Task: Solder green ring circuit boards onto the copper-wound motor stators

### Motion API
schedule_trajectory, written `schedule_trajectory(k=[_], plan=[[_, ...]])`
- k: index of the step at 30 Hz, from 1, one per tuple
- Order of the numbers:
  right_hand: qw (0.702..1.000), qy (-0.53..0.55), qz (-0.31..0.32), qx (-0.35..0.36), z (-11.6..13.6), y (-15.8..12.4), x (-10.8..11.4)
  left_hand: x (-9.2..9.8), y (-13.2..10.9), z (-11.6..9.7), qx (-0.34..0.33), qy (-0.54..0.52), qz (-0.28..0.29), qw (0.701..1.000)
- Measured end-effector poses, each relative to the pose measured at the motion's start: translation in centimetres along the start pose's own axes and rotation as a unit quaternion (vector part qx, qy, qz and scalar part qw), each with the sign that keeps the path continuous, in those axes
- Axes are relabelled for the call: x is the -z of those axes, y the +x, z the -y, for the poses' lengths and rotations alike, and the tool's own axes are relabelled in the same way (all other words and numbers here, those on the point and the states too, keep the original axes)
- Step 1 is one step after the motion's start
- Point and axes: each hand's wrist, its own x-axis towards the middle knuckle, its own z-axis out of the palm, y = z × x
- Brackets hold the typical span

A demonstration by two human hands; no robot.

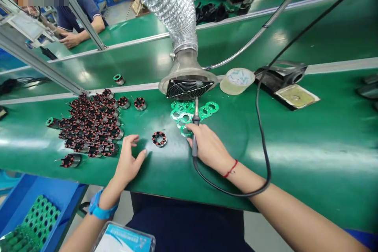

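Observation:
My right hand [210,147] is wrapped around a soldering iron [195,145], whose metal tip points away from me. Its fingertips are at the edge of a pile of green ring-shaped circuit boards [211,108]; whether they touch one I cannot tell. To the left, my left hand [129,161] is open and holds nothing, thumb and fingers apart. Between both hands a single motor stator [159,139] with copper windings lies on the green bench [236,181]. Left of my left hand, several more stators [91,122] stand packed together.
A fume extractor [190,88] on a silver duct hangs above the boards. Behind them stand a pale round tub [237,81] and a soldering iron stand with a yellow sponge [297,96]. The iron's black cable [260,126] loops over my right forearm. Lower left, a blue bin [69,193] holds green board panels. Co-workers sit opposite.

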Motion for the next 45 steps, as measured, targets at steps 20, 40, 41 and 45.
schedule_trajectory(k=[20, 40, 41, 45], plan=[[0.989, 0.049, -0.14, 0.016, 0.0, -3.4, 2.9, -3.4, 8.2, -4.3, -0.205, -0.001, 0.247, 0.947], [0.947, 0.248, -0.168, -0.12, -0.6, -5.1, 1.8, -5.9, 8.0, -2.6, -0.287, -0.039, 0.115, 0.95], [0.947, 0.246, -0.169, -0.121, -0.6, -5.1, 1.8, -6.0, 8.0, -2.6, -0.294, -0.033, 0.106, 0.949], [0.947, 0.235, -0.17, -0.139, -0.5, -5.1, 1.8, -6.2, 7.8, -2.6, -0.303, -0.012, 0.092, 0.948]])
